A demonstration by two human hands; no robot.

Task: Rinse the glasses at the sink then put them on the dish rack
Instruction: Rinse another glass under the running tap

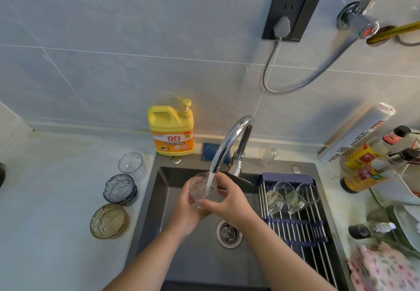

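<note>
Centre frame, over the dark steel sink [200, 265], your left hand [184, 210] and right hand [228, 202] curl round a small clear glass tumbler [202, 191] under the curved chrome tap [229, 138]. Wet glass may slip, or strike the spout, before reaching the steel roll-up dish rack [300, 229] at right.

Pale grey tiled wall [136, 40] carries a black socket [291, 15] (plug in), above a light stone desk [56, 211].
</note>
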